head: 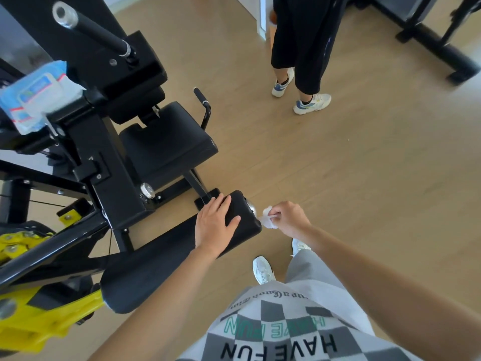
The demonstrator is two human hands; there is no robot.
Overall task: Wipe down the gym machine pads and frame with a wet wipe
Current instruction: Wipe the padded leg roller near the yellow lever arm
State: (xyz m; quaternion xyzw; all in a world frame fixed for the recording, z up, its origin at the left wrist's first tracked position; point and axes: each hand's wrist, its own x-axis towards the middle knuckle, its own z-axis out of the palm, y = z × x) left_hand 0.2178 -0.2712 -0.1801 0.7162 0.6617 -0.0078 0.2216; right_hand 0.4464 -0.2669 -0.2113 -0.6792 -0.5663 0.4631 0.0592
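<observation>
A long black roller pad [166, 254] of the gym machine runs from lower left to centre. My left hand [214, 222] rests flat on its far end, fingers spread over the top. My right hand [287, 217] pinches a crumpled white wet wipe [268, 218] against the pad's end cap, by a small metal fitting [252, 205]. The black seat pad [169, 138] sits beyond, on the black frame [114, 183].
A blue pack of wipes [33, 96] lies on the frame at upper left. Yellow machine parts [39, 321] are at lower left. Another person's legs and sneakers [302, 97] stand on the wooden floor ahead. Another machine's black base [440, 50] is at upper right.
</observation>
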